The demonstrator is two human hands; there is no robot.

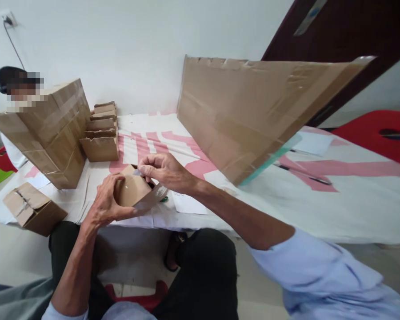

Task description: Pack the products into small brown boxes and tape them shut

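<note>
Left of the frame's centre, the left hand point(105, 198) grips a small box point(133, 191) and the right hand point(163, 171) pinches a greyish scrap point(138, 172) at its opening, the box apparently part-done, not yet closed.

Your right hand point(168, 171) covers most of the pale piece point(138, 172) at its fingertips, so you cannot tell what it is. Your left hand point(107, 201) hides part of the box point(131, 191) it holds, whose inside is largely out of sight. Just beside it, a green thing point(165, 199) is too small to identify, and the writing on the paper point(189, 204) is too small for you to read. The carton point(66, 133) blocks most of the co-worker point(10, 76). The door point(363, 40), red chair point(360, 133) and your right sleeve point(320, 266) are all cut off by the right edge.
</note>
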